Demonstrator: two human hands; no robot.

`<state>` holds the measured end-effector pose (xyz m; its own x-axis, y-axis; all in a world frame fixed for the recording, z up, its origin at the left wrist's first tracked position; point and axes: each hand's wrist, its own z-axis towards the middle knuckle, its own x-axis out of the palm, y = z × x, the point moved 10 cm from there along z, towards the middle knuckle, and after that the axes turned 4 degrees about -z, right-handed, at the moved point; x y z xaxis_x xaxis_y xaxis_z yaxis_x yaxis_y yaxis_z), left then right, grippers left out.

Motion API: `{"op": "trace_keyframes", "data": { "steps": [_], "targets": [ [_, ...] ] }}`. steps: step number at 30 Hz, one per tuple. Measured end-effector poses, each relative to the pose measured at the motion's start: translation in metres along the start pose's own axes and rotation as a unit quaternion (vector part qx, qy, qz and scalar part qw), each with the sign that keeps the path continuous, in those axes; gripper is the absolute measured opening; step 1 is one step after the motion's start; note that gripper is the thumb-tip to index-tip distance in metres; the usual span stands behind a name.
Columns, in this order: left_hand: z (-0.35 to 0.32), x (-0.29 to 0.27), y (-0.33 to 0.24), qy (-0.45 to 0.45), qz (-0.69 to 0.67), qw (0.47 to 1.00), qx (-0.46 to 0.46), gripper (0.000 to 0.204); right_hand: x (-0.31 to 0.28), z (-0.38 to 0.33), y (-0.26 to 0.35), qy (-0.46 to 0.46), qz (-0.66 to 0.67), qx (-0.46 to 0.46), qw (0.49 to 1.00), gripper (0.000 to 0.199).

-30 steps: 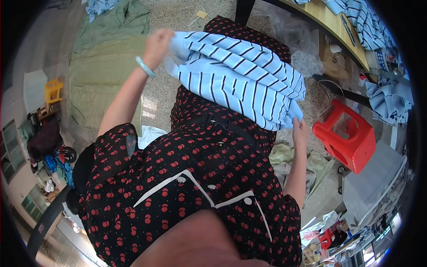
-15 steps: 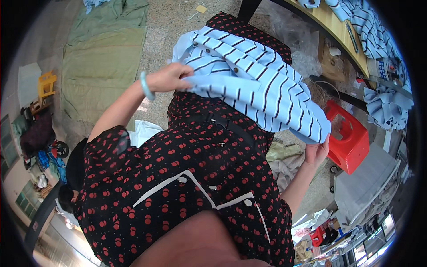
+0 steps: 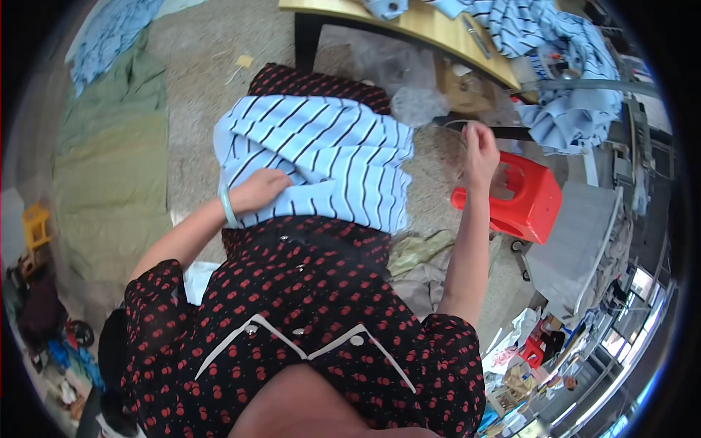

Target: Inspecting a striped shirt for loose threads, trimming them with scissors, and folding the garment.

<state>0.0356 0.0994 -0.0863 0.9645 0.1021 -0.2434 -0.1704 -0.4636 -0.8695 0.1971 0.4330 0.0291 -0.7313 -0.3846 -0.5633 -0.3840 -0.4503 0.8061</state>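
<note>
A light blue shirt (image 3: 314,139) with dark stripes lies spread over my lap, on top of my black, red-patterned clothing. My left hand (image 3: 257,190), a pale bangle at its wrist, is closed on a fold of the shirt near its lower left part. Off to the right, apart from the cloth, my right hand (image 3: 480,150) is raised with thumb and fingers pinched together. What it pinches, if anything, is too small to make out. Below and beside this hand is a red plastic stool (image 3: 537,201).
Across the top stands a wooden-topped table (image 3: 431,36) bearing more striped cloth (image 3: 511,25) and a slim metal tool (image 3: 476,38). Clear plastic bags (image 3: 416,106) lie beneath it. A green cloth (image 3: 113,168) covers floor at left; crumpled cloth (image 3: 420,255) lies right of my lap.
My right hand has let go of the shirt's right end and risen beside the stool. The shirt now lies flatter across my lap. The view has shifted to the right.
</note>
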Motion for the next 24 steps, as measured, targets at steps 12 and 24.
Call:
{"op": "trace_keyframes", "data": {
  "steps": [12,24],
  "targets": [
    [0.011,0.029,-0.087,-0.029,0.34,0.905,0.254,0.011,0.055,0.179,0.038,-0.003,-0.44,-0.181,0.88,0.033],
    [0.035,0.02,-0.082,-0.133,0.449,0.803,0.368,0.026,0.062,0.182,0.029,0.023,-0.533,-0.189,0.824,0.02]
  ]
}}
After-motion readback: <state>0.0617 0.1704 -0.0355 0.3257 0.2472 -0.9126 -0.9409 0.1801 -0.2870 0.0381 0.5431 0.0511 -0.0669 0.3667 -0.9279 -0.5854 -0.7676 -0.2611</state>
